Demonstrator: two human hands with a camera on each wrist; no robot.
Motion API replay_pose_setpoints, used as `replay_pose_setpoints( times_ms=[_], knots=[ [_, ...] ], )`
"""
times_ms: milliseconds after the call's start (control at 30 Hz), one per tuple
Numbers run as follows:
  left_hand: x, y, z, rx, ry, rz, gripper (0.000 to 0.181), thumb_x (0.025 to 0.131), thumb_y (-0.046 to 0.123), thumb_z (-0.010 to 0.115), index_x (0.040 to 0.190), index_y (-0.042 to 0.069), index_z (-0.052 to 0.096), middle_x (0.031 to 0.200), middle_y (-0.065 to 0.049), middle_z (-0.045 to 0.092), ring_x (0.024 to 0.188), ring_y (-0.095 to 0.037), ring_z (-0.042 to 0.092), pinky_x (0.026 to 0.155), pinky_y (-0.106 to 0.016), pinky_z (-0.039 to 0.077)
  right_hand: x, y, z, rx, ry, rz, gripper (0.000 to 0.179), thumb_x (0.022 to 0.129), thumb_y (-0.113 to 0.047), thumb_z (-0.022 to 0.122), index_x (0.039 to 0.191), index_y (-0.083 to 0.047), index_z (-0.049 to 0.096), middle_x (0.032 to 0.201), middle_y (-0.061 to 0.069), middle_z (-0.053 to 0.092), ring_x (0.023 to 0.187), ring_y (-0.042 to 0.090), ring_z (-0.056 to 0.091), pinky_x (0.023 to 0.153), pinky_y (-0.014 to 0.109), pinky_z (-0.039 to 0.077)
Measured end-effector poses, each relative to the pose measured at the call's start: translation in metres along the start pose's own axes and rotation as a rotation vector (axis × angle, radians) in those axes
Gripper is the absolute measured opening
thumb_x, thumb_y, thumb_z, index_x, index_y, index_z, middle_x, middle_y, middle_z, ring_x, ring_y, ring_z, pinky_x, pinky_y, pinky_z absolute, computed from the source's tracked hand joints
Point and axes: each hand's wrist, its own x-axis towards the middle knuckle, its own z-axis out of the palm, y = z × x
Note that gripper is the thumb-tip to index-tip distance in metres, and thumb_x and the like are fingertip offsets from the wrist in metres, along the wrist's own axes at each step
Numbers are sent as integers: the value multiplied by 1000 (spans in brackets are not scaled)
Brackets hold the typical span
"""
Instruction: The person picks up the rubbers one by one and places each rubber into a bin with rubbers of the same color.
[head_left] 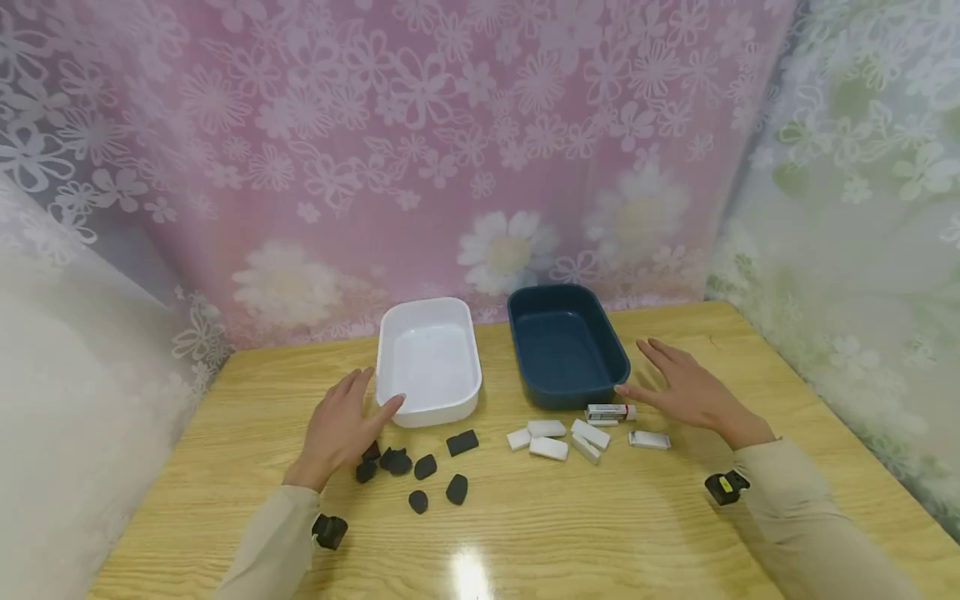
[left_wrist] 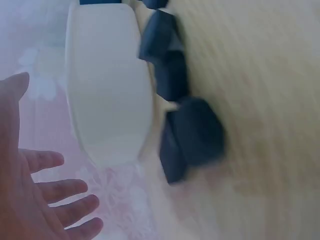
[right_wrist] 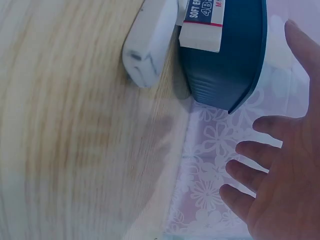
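My left hand (head_left: pixel 341 429) hovers with fingers spread by the left side of a white plastic bin (head_left: pixel 427 415). In the head view its thumb overlaps the bin's front corner; whether it touches cannot be told. Below that hand lie several black chunks (head_left: pixel 425 467), some rounded and one rectangular (head_left: pixel 462 442). My right hand (head_left: pixel 686 392), fingers spread and holding nothing, is beside the dark blue bin (head_left: pixel 570 396). In front of the blue bin lie several white erasers (head_left: pixel 548 448). One eraser (right_wrist: pixel 201 36) has a printed paper sleeve and rests partly on another.
Both bins stand side by side at the back of the wooden table (head_left: pixel 562 533). Behind them hangs a pink flowered curtain (head_left: pixel 450 167), with pale flowered fabric (head_left: pixel 847 250) at the right. A separate white eraser (head_left: pixel 649 440) lies right of the group.
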Motion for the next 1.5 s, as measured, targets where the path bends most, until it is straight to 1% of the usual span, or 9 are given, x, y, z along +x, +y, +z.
replay_pose_setpoints(
  times_ms=[200,400,533,700,900,1100,1333,1433,1500],
  knots=[
    [22,25,-3,-34,32,87,81,91,67,39,146,8,35,146,-19,36,130,-40,36,100,-58,31,1,0,-4,-4,-16,-10,92,88,-61,53,151,-3,19,152,26,19,135,49,18,101,67,18],
    [45,54,7,-59,-9,174,72,96,59,38,146,8,35,146,-18,37,131,-37,36,102,-53,32,-2,1,-8,0,-37,6,92,89,-61,53,151,-2,18,152,27,17,136,50,16,101,67,17],
    [57,71,17,-50,-59,191,68,98,55,38,147,8,34,146,-16,37,131,-36,36,103,-51,32,-3,2,-9,1,-41,6,91,89,-60,53,151,-2,19,152,27,17,135,50,16,100,68,17],
    [66,92,27,-41,-87,206,64,98,50,42,146,7,36,145,-15,39,130,-35,37,103,-49,33,-4,4,-8,2,-46,6,91,89,-60,54,151,-2,20,152,27,17,135,51,16,100,68,18],
    [80,121,43,-81,-152,225,65,99,47,43,147,4,33,147,-14,35,133,-32,35,105,-45,31,-4,10,-11,-7,-44,3,90,90,-58,54,150,-1,19,152,28,15,135,51,15,100,68,17],
    [95,150,60,-93,-206,215,68,99,43,46,149,2,26,150,-16,31,136,-30,32,107,-42,29,-3,13,-13,12,-49,10,90,90,-58,54,151,-4,17,153,27,14,135,51,14,100,69,16],
    [104,181,74,-63,-268,144,71,99,36,49,147,-7,19,149,-23,28,134,-33,34,106,-41,32,-8,12,-15,6,-39,25,89,90,-57,55,151,-2,19,152,29,16,134,53,16,99,69,18],
    [106,191,81,-26,-249,99,72,99,33,50,146,-11,17,147,-26,30,128,-35,42,102,-40,36,-13,13,-14,2,-37,35,89,90,-57,55,150,-1,21,151,29,17,133,53,17,98,69,19],
    [107,195,85,-14,-232,47,71,99,30,49,145,-12,16,145,-27,31,123,-35,47,99,-39,40,-16,14,-11,9,-42,35,88,90,-56,56,150,-1,21,151,29,17,133,54,17,97,69,20]
  ],
)
